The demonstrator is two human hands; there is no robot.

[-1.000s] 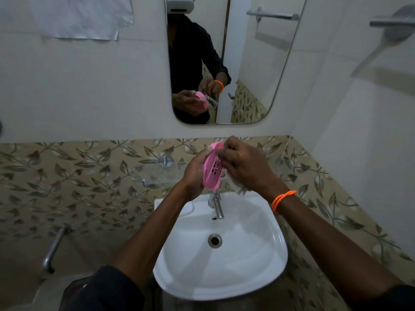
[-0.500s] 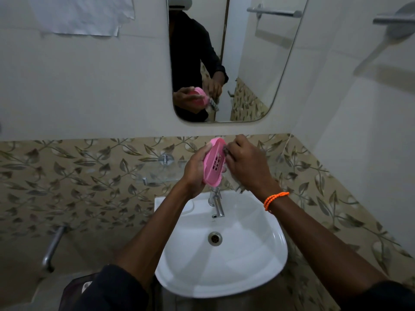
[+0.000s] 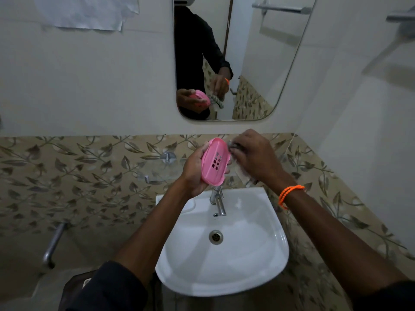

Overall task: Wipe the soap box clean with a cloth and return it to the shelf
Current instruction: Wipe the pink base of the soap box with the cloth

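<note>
The soap box (image 3: 214, 164) has tipped since a second ago: then it stood nearly edge-on, now its slotted face leans back toward the camera, long axis running from 12 to 6 o'clock above the tap (image 3: 217, 201). The left hand (image 3: 195, 173) cradles it from 9 o'clock, fingers curled round its back and lower rim. The right hand (image 3: 253, 156) has climbed from the box's middle to its upper edge at about 1 o'clock, fingers bunched and pinching the cloth (image 3: 231, 145) against the rim; most of the cloth is hidden behind that hand, though the mirror (image 3: 258, 63) shows a grey wad at the box's end. My read: the wipe is moving on to the edges, so cleaning is well along but not finished, and the shelf return is yet to come.

Containers: the soap box holds no soap, just open drain slots. The basin (image 3: 265, 265) below shows only its drain (image 3: 215, 236).
</note>
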